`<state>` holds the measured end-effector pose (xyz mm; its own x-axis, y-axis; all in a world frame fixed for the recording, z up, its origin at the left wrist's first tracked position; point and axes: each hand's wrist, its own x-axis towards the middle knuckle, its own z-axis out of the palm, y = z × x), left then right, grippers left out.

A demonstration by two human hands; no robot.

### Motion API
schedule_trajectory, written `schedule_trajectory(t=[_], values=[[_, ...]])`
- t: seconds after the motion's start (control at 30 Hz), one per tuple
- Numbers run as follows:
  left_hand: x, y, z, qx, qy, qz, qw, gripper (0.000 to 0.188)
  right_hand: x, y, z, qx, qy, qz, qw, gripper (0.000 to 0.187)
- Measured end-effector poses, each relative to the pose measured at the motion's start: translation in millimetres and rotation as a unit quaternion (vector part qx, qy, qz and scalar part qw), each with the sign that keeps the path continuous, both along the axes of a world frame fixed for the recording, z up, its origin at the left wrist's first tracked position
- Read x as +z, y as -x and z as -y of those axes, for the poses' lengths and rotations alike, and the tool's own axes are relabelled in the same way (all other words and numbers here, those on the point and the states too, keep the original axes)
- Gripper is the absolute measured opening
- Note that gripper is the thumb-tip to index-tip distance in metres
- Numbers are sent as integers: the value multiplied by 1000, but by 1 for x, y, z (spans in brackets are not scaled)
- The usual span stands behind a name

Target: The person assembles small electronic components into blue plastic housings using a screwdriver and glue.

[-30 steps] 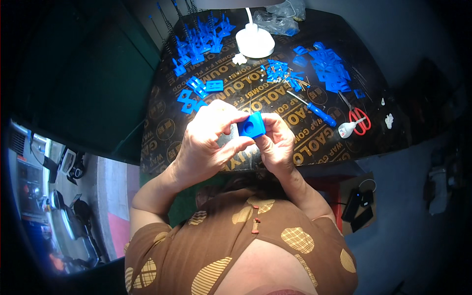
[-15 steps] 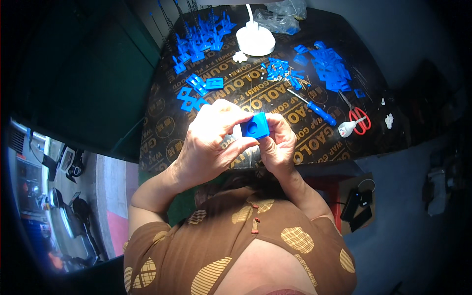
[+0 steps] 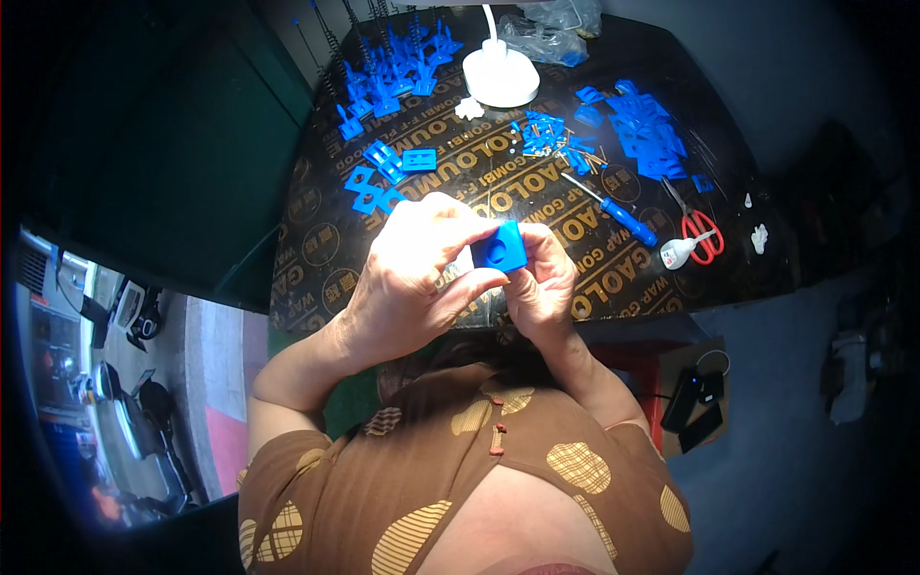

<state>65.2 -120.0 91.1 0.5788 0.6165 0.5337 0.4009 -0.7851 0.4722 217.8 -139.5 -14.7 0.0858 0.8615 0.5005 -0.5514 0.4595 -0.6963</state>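
A small blue plastic block [image 3: 502,249] with a round recess in its face is held between my two hands, above the near edge of the table. My left hand [image 3: 412,268] pinches it from the left, thumb below and index finger above. From the right, my right hand [image 3: 543,278] grips the block's other side with thumb and curled fingers. The fingers partly cover the block, so its far side is hidden. Beyond my left hand lie several flat blue plates [image 3: 388,172] with cut-outs.
Blue bases with upright dark springs [image 3: 393,77] stand far left. A white lamp base [image 3: 500,75] is at the back. Small blue parts and screws [image 3: 561,139], a blue screwdriver [image 3: 623,218], red-handled scissors [image 3: 707,244], a white squeeze bottle [image 3: 678,252] and a blue parts pile [image 3: 644,129] lie right.
The blue block is turned slightly between my fingers, its recess facing a little differently. Both hands keep their hold in nearly the same place.
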Motion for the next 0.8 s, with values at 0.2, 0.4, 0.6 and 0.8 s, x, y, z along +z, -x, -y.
schedule_trajectory(t=[0.2,0.4,0.6,0.8], values=[[0,0,0,-1,-2,-4,1000,43,-2,1,1,7,4,-13,1000,41],[1,0,1,1,-6,-15,1000,44,-3,0,0,-11,0,-10,1000,42],[0,0,1,0,-4,-11,1000,43,-3,-2,-1,-14,-3,-2,1000,41],[2,-1,-1,-10,-14,0,1000,41,-3,-2,-1,-8,-9,-4,1000,39]])
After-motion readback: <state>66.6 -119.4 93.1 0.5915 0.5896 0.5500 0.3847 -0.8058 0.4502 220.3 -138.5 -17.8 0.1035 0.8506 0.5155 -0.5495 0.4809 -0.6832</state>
